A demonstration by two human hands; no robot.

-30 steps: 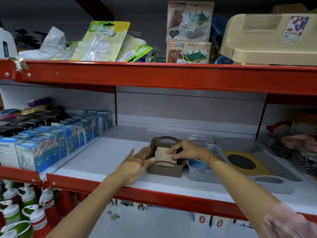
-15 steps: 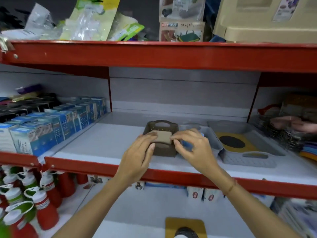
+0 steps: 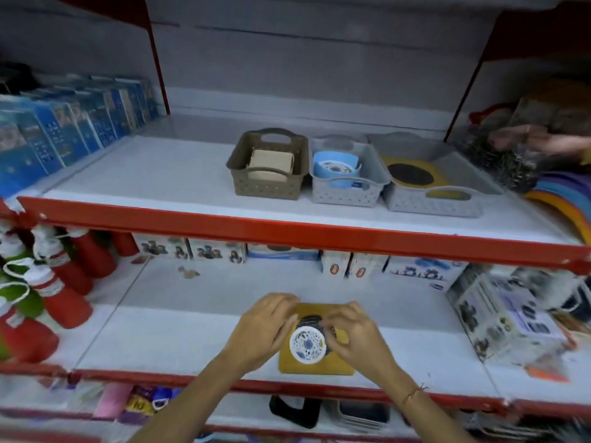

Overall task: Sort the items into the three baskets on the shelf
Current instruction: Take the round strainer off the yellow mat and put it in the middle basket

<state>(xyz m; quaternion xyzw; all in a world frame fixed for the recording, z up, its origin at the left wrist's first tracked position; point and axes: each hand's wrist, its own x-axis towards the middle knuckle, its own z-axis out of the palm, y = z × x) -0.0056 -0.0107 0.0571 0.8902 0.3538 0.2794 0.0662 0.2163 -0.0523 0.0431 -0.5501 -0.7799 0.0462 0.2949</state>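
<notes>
Reaching down, both hands close round the white disc (image 3: 307, 344) atop the yellow mat (image 3: 315, 362): left hand (image 3: 260, 330) and right hand (image 3: 358, 338) grips narrow, contact blurred; lifting could drag both together.

Even, fairly bright overhead light; soft shadow under the upper shelf (image 3: 287, 233). Motion blur smears edges at 3, 6 and 9 o'clock; wide-angle bowing throughout.

The single head camera looked forward and down from close above the lower shelf (image 3: 192, 340), with the basket shelf (image 3: 160, 174) toward twelve o'clock.
</notes>
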